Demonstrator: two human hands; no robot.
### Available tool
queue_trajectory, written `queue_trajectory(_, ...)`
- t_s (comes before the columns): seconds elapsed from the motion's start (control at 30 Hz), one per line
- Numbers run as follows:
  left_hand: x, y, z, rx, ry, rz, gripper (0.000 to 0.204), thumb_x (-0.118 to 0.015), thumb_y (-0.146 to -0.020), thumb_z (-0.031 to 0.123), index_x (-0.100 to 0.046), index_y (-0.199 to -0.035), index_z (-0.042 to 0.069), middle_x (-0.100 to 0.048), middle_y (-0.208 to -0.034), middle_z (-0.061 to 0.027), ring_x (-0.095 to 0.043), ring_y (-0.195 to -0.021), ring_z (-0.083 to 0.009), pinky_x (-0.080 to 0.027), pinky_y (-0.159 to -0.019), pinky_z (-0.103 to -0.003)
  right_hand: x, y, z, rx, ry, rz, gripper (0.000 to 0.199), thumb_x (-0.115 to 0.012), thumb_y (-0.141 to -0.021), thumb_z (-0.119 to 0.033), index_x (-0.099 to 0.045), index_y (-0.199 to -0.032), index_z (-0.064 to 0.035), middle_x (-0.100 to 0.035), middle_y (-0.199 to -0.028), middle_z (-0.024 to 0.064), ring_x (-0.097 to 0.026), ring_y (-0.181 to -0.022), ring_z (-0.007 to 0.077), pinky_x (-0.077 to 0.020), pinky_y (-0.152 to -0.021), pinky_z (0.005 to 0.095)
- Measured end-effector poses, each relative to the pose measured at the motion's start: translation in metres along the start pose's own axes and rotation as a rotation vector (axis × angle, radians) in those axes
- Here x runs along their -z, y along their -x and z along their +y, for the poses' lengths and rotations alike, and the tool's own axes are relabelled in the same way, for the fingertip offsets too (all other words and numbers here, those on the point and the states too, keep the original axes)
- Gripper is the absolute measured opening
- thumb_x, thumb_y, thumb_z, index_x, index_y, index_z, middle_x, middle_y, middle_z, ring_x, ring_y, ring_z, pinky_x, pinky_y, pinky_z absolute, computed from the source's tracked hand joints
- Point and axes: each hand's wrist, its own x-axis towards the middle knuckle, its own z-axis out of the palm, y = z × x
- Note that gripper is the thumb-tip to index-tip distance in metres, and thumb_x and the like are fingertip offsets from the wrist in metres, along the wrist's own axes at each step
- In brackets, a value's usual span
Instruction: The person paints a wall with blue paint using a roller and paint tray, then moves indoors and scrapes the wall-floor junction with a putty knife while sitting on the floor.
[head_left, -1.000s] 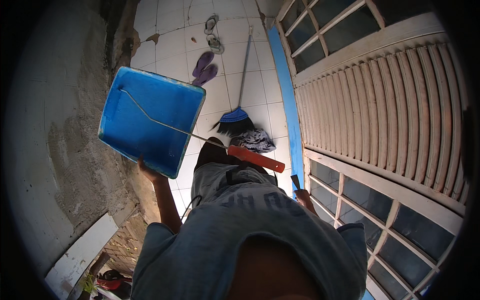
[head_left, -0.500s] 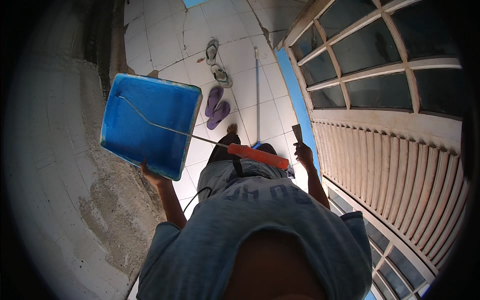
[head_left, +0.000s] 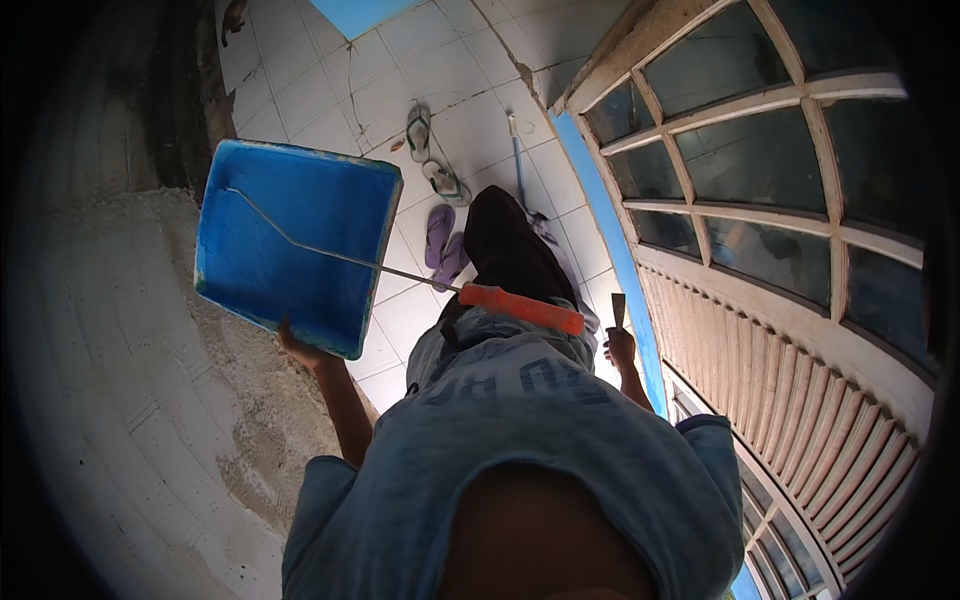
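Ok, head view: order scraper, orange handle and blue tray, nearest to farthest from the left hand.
1. Blue tray: held by the left hand.
2. Orange handle: right of the tray.
3. Scraper: farthest right, in the right hand.

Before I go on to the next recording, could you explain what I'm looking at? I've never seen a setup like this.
There is no machine here, just a person working with bare hands. A fisheye camera on the head looks down, so the person's shirt fills the lower middle and straight edges bend.

The left hand grips a blue tray by its edge. A wire rod reaches over the tray from an orange handle; its tip is hard to make out. The right hand holds a scraper.

On the white tiled floor are purple flip-flops, pale flip-flops and a long pole, partly hidden by a leg.
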Motion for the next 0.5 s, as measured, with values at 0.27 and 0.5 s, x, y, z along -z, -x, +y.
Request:
queue_trajectory(0.27, -0.161, -0.075, -0.02, 0.074, 0.09, -0.003, 0.07, -0.045, -0.083, 0.042, -0.032, -0.138, 0.0, -0.036, -0.137, -0.0202, -0.038, -0.125, -0.039, -0.036, -0.1, -0.054, -0.039, -0.119, -0.202, 0.605, 0.154, -0.108, 0.019, -0.055, -0.09, -0.025, -0.065, -0.091, -0.0079, -0.062, -0.066, 0.0052, -0.061, -0.057, 0.0169, -0.0486, -0.049, 0.032)
queue_trajectory(0.5, -0.334, -0.154, -0.01, 0.171, 0.124, -0.164, 0.077, -0.05, -0.078, 0.045, -0.03, -0.14, 0.004, -0.035, -0.139, -0.0208, -0.037, -0.126, -0.041, -0.037, -0.1, -0.055, -0.028, -0.212, -0.337, 0.529, 0.22, -0.129, 0.028, -0.058, -0.082, -0.035, -0.072, -0.086, -0.0113, -0.067, -0.08, 0.016, -0.066, -0.077, 0.0304, -0.0505, -0.068, 0.0451)
